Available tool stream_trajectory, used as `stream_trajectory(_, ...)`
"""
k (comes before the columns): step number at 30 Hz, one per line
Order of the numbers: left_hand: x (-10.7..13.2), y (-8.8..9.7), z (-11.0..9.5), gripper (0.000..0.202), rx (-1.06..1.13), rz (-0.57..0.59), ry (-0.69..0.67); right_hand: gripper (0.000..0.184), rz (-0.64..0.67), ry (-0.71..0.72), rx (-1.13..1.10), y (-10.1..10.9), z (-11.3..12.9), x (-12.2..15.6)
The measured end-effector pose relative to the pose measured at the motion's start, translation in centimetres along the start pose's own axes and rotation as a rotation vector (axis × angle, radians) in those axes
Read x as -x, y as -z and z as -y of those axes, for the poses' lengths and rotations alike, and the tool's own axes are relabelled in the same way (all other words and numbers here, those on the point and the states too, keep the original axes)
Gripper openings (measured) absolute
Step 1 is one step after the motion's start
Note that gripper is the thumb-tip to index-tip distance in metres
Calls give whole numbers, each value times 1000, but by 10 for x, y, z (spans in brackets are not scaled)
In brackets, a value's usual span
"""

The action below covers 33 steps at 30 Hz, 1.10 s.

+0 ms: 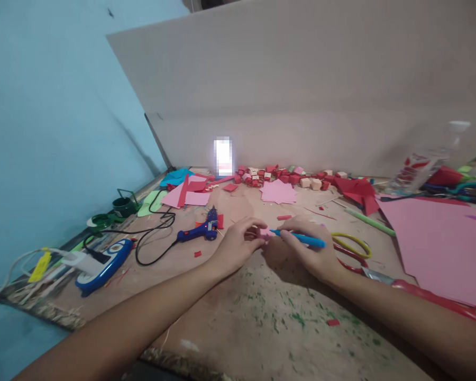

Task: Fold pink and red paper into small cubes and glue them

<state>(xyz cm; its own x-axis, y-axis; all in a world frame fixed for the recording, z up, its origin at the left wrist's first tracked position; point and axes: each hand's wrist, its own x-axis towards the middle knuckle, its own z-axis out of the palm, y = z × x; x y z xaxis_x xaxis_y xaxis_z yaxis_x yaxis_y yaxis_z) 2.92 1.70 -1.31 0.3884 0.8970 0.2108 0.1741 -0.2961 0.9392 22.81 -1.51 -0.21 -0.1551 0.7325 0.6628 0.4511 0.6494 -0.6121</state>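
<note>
Between the thumb and fingers of my left hand (241, 241) is a small pink paper cube (265, 234), held low over the table. My right hand (311, 246) grips a blue pen (303, 239). Its tip points left at the cube and appears to touch it, though the contact is too small to be sure. Scissors with yellow and red handles (353, 244) lie beside my right hand, partly hidden by it. A blue glue gun (198, 231) rests to the left of my left hand.
Several small red, pink and cream paper cubes (277, 174) line the back board. Pink paper sheets (440, 248) and a plastic bottle (416, 166) are at right. A blue-and-white power strip (105, 267) with cables stands at left. A glowing phone (223, 157) leans behind.
</note>
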Motion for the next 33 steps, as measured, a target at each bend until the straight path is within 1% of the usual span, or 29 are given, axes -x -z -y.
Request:
stream_trajectory(4, -1, 0, 1, 45, 32, -11, 27, 11, 7, -10, 6, -1, 0, -1)
stream_trajectory(8, -1, -1, 2, 50, 29, 1, 29, 11, 48, -13, 6, -2, -2, -2)
stream_trajectory(12, -1, 0, 4, 47, 8, 14, 16, 10, 88, -24, 3, -4, -4, -2)
stream_trajectory(19, 0, 0, 4, 40, -28, 23, -3, 11, 76, -45, 2, -5, -1, -4)
stream_trajectory(26, 0, 0, 1, 43, -47, 11, -6, 11, 81, -56, 4, -5, -2, -3)
stream_trajectory(33, 0, 0, 1, 34, -61, -1, -5, 10, 85, -62, 7, -5, -4, -2)
